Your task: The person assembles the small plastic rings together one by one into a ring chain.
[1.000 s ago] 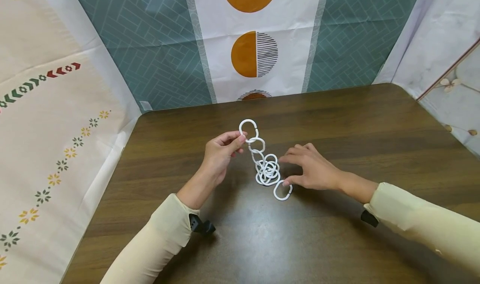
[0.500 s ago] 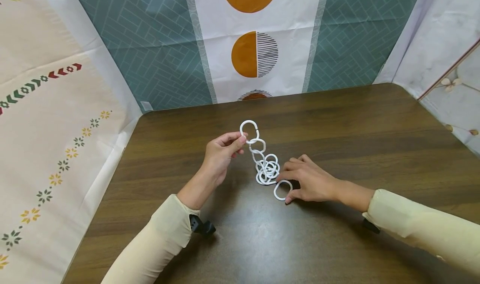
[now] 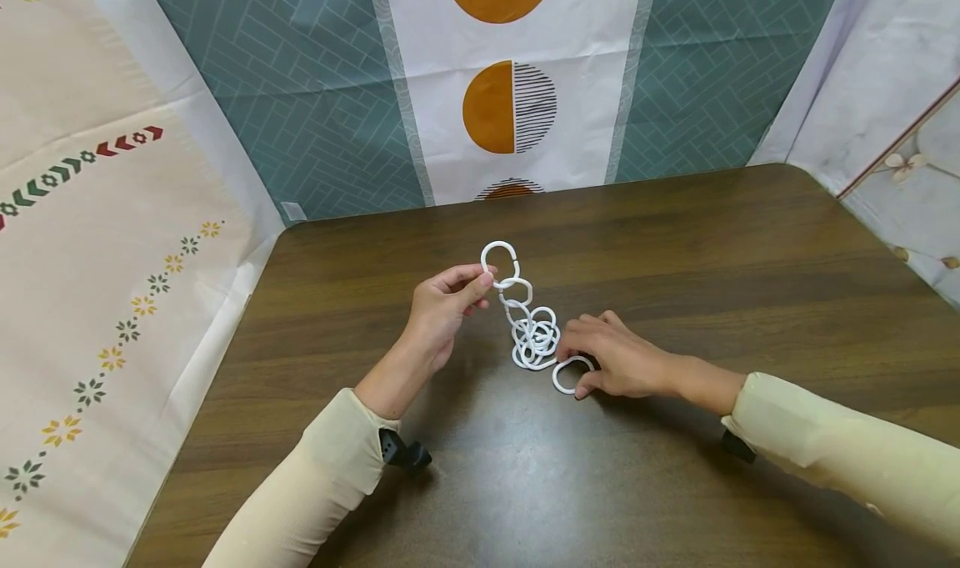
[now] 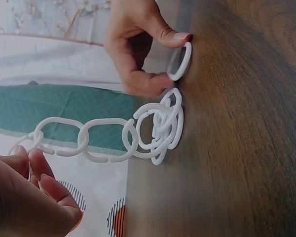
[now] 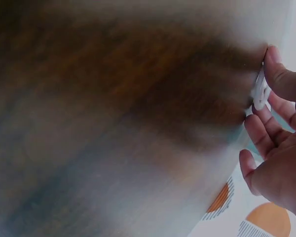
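Note:
My left hand (image 3: 442, 309) pinches the top end of a chain of white plastic C-shaped links (image 3: 529, 291), lifted over the table. In the left wrist view several links (image 4: 106, 121) hang in a row from thumb and fingertips down to a heap of tangled links (image 3: 534, 351) on the tabletop. Just right of the heap, my right hand (image 3: 618, 355) holds a single loose link (image 3: 556, 378) by its edges between thumb and fingers. That loose link (image 4: 188, 59) is tilted in the left wrist view and separate from the chain.
A brown wood-grain table (image 3: 480, 485) lies under both hands. Patterned cloths hang behind it (image 3: 330, 92) and at the left (image 3: 112, 284). Each sleeve carries a black wrist device (image 3: 405, 451) near the cuff.
My right hand has moved from above the loose link to gripping it at its edges, and the link has shifted slightly right and up. The left hand and chain have hardly moved.

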A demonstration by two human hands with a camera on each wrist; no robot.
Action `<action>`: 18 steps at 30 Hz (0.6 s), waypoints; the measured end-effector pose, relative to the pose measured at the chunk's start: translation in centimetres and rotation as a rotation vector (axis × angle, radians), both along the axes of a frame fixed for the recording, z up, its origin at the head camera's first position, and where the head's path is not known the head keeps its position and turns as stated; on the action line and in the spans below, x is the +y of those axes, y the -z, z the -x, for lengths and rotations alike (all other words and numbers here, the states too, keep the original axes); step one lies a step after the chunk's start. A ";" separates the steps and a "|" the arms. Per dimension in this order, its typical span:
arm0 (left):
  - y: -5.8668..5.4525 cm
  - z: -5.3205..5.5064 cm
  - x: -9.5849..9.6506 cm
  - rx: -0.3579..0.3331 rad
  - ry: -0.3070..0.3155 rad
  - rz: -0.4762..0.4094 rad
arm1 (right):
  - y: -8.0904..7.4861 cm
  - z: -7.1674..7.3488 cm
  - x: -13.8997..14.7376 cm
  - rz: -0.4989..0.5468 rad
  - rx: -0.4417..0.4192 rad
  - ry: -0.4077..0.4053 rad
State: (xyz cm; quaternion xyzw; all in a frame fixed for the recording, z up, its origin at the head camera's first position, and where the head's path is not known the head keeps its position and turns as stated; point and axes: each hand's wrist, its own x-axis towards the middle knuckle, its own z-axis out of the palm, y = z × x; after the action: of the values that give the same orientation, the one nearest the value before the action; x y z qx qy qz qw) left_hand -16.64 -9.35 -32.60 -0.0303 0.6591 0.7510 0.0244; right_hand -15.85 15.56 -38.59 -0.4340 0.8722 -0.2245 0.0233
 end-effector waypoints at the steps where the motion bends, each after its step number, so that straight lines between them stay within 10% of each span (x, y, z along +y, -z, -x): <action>1: 0.0 0.0 0.0 0.000 0.000 0.001 | 0.0 0.1 0.0 0.003 -0.021 0.015; 18: 0.2 0.2 0.2 -0.014 0.037 0.024 | -2.4 2.0 1.1 0.207 0.108 0.054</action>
State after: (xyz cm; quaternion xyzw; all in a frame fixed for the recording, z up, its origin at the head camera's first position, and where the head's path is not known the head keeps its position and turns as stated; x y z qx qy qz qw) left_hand -16.84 -9.13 -32.85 -0.0236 0.6684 0.7422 0.0423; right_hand -17.89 16.70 -36.18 -0.4218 0.8558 -0.2901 -0.0749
